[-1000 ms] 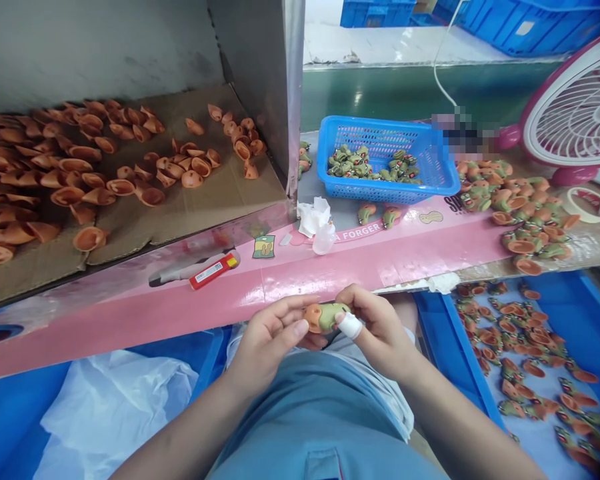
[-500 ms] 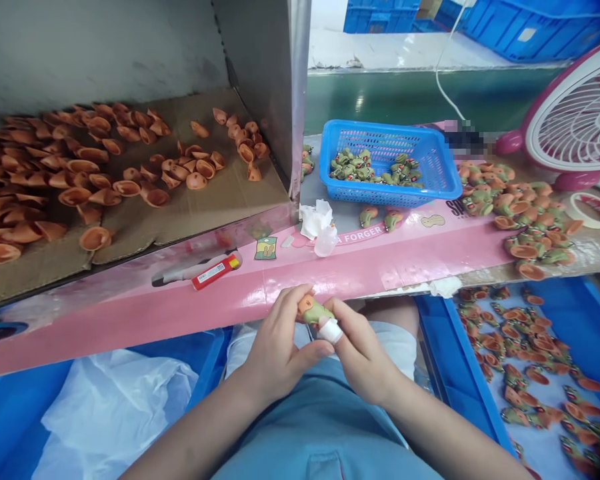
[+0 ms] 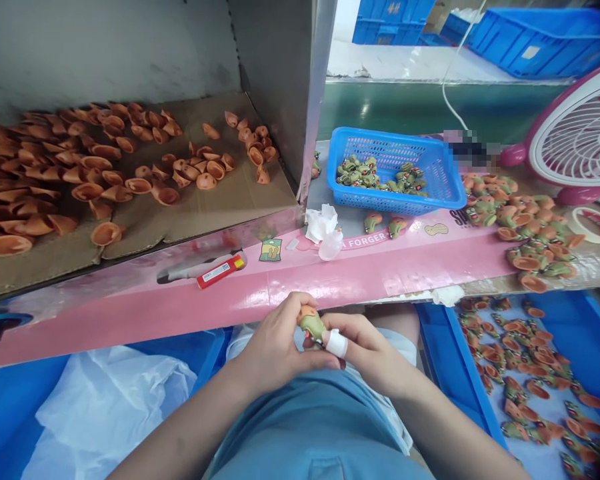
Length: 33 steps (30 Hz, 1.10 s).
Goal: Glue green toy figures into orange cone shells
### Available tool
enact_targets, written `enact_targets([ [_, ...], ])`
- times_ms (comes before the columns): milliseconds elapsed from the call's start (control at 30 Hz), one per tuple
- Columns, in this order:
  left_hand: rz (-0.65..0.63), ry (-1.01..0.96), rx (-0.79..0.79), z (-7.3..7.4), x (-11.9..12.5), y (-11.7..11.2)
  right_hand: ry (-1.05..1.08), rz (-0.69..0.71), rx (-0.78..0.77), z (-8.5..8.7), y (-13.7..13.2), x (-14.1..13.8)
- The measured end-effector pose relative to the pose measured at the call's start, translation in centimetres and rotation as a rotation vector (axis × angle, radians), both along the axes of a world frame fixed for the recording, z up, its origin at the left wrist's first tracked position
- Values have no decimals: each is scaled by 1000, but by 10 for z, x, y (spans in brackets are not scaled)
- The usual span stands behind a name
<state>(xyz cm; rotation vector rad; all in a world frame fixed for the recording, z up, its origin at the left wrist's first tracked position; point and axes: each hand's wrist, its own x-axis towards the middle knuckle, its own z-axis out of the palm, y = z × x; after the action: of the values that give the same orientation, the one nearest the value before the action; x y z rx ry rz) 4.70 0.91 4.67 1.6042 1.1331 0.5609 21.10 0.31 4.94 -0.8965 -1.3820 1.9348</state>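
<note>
Over my lap, my left hand and my right hand are closed together on one small toy figure, green with an orange cap. The toy stands nearly upright between the fingertips of both hands. A white bandage wraps a finger of my right hand. Both hands sit just below the pink board edge.
Many orange caps lie on cardboard at the left. A blue basket holds green pieces; assembled figures pile on the table's right and in a blue bin. A red lighter, tissue, fan and plastic bag are near.
The toy has turned from lying sideways between my hands to nearly upright. My hands have closed in tighter around it. The view has shifted slightly.
</note>
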Motion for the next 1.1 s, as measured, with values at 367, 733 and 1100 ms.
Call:
enact_targets([
  [367, -97, 74, 49, 13, -3, -7, -561, -78, 769, 15, 19, 16],
  [733, -175, 218, 116, 16, 0, -8, -667, 61, 1057, 19, 19, 18],
  [1100, -133, 139, 43, 17, 6, -9, -845, -44, 1279, 19, 2, 9],
])
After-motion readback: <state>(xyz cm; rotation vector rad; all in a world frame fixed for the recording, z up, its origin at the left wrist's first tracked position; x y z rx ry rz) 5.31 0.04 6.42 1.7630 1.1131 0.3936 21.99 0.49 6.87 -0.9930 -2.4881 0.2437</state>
